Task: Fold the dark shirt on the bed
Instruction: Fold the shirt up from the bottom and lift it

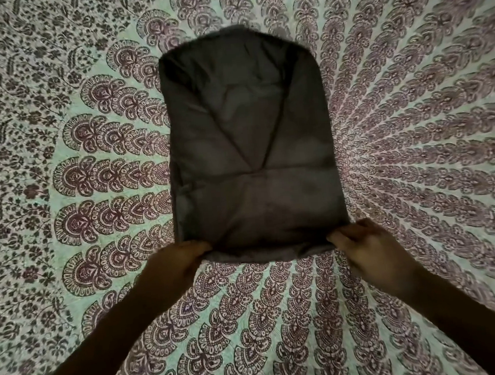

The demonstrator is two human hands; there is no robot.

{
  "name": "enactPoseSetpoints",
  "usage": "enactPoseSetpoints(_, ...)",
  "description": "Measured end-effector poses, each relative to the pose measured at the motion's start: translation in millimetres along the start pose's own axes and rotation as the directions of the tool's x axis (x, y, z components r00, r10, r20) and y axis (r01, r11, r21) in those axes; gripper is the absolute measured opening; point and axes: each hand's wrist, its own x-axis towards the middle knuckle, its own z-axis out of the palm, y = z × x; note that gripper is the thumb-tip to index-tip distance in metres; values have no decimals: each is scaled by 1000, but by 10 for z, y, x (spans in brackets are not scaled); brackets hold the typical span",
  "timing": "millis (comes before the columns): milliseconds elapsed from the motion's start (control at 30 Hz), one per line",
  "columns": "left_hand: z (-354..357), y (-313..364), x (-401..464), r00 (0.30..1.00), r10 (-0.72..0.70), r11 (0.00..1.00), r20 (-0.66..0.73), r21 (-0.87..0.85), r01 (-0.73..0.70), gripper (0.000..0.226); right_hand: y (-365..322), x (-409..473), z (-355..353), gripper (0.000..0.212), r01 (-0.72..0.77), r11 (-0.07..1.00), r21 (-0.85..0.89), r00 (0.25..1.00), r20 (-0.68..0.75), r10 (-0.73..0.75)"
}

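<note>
Head view: the shirt (251, 145) lies flat near the centre of the bed (416, 142), already narrowed to a tall panel, its sides turned in so their edges meet in a V above a crosswise crease. The collar end points to 12 o'clock and the hem to 6 o'clock, nearest the person.

The left hand (176, 263) is at the hem's 7 o'clock corner and the right hand (362, 247) at its 5 o'clock corner. Each has its fingers curled and pinches the cloth at its corner, and the hem between them looks slightly lifted off the bed. The light is dim, so I cannot tell for sure how many layers each pinch takes in.

The step in hand appears to be carrying the hem up toward 12 o'clock to halve the panel. To do it well, each pinch should catch every layer at its corner, so the turned-in sides do not slip out. Both hands should rise together and travel evenly, keeping the hem taut and square between them. The hem should land level near the shoulders, side edges stacked. Then the cloth is best smoothed outward from the centre before letting go.
</note>
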Motion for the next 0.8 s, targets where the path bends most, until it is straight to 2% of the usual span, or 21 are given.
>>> enactPoseSetpoints(100,-194,111,-113,989,-13,998,148,-57,22,23,-45,-156,-214,80,60,997,50,998,34,-62)
enactPoseSetpoints(200,-455,76,-56,983,-54,990,176,-121,76,27,-58,-154,-460,88,-7,990,140,999,-39,13)
enactPoseSetpoints(267,-662,82,95,994,-52,988,95,-143,65,29,-17,-1,-602,84,-55,977,208,988,-129,84)
enactPoseSetpoints(333,-865,90,319,995,-83,986,-49,-146,75,18,53,276,-748,71,-88,958,272,971,-190,143)
enactPoseSetpoints(433,-1092,52,765,954,-204,974,-221,-141,175,20,207,825,-903,50,-116,916,384,925,-293,240)
enactPoseSetpoints(533,-1245,-59,1261,907,-239,971,-346,-95,220,21,399,1437,-1025,37,-130,914,384,863,-411,295)
enactPoseSetpoints(667,-1398,-226,1893,860,-293,953,-417,-58,296,18,645,2122,-1148,34,-105,905,413,839,-452,304)
enactPoseSetpoints(800,-1478,-442,2435,839,-300,944,-454,-15,330,16,965,2725,-1229,21,-98,926,364,863,-433,262)
